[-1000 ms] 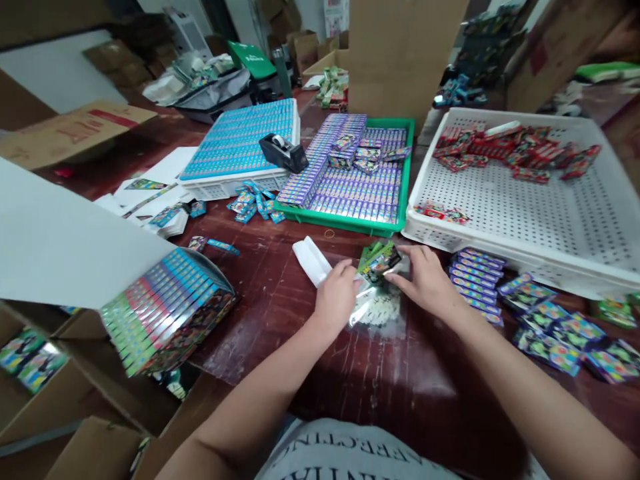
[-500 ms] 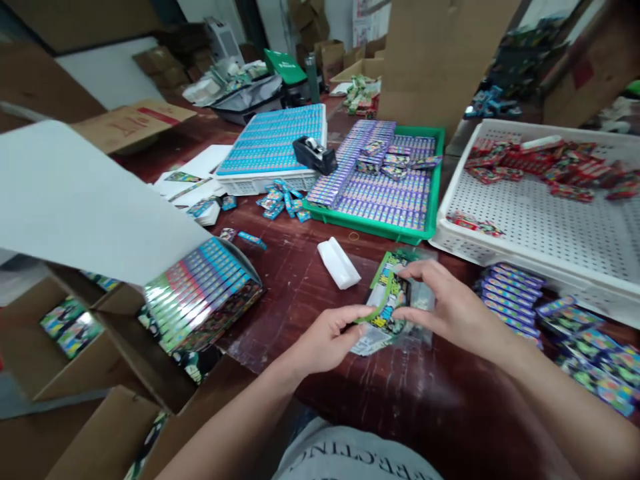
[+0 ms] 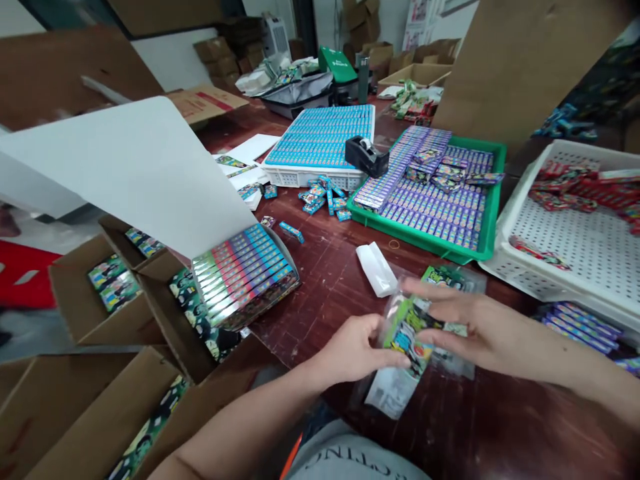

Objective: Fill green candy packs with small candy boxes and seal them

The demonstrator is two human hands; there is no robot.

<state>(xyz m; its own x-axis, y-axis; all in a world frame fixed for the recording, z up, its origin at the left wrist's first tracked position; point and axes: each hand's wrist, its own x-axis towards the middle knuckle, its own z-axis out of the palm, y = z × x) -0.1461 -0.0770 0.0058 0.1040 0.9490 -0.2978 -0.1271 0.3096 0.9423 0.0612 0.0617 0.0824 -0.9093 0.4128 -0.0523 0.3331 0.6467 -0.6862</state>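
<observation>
My left hand (image 3: 356, 350) and my right hand (image 3: 477, 328) both grip a clear plastic bag (image 3: 400, 373) with a green printed card pack (image 3: 407, 327) inside it, held just above the dark red table (image 3: 330, 287). The left fingers pinch the bag's left edge; the right fingers curl over its top and right side. More clear bags (image 3: 450, 280) with a green pack lie on the table behind my hands. A small white block (image 3: 376, 269) rests a little beyond them.
A green tray (image 3: 435, 243) of purple packs, a white tray (image 3: 320, 175) of blue packs and a white perforated tray (image 3: 575, 247) with red packs stand behind. A black tape dispenser (image 3: 367, 156) sits between trays. An open display box (image 3: 243, 277) and cardboard cartons (image 3: 100, 293) lie left.
Both hands lifted the bagged green pack off the table and drew it toward me. The view swung left, showing more cartons.
</observation>
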